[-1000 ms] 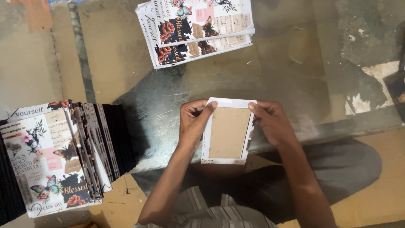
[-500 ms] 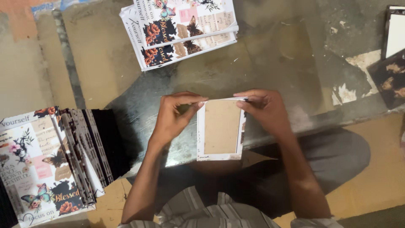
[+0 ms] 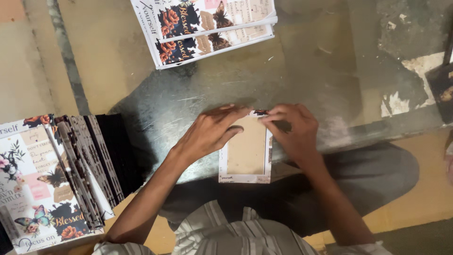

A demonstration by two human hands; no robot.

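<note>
I take the small card-backed cover (image 3: 246, 153) at the middle as my landmark; it lies flat on the scratched grey metal slab (image 3: 188, 104), its plain tan face up inside a white printed border, its near edge hanging just past the slab's front edge; my left hand (image 3: 210, 132) lies on its upper left corner, fingers stretched flat and close together, pressing rather than gripping; my right hand (image 3: 292, 130) sits on its upper right corner, fingers curled narrow and pinching the top edge where a dark printed flap shows; beyond the cover, up and to the left, a short stack of printed sheets (image 3: 207, 26) lies skewed, white with dark patches, orange flowers and brown butterflies; to the cover's far left, off the slab, a fanned row of finished covers (image 3: 52, 182) leans together, the front one white with pink and tan panels and a blue butterfly, dark edges stepping back behind it; far right of the cover, a dark object (image 3: 441, 87) is cut off by the frame.
</note>
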